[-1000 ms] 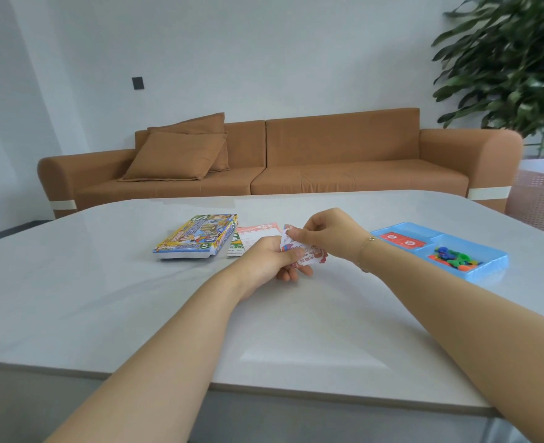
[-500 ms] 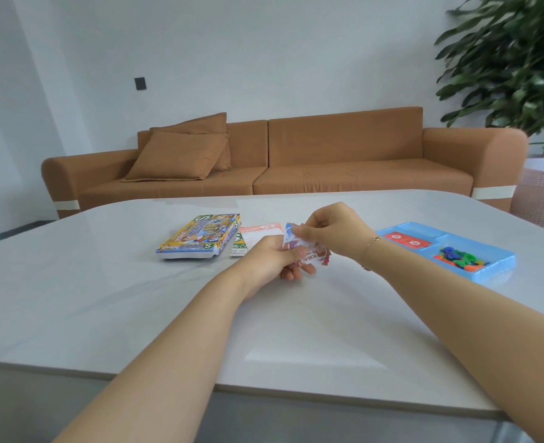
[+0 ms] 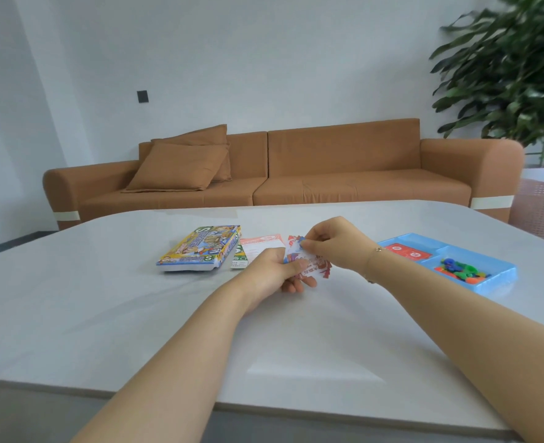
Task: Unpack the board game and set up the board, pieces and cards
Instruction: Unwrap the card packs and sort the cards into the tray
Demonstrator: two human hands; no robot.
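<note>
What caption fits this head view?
Both hands, left hand and right hand, hold game cards above the table.

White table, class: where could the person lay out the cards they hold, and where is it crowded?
Bare room: the white table near its front edge, under both forearms. Crowded: the far strip, where the colourful game box, the pink sheet and the blue plastic tray flank the left hand, right hand and cards.
</note>
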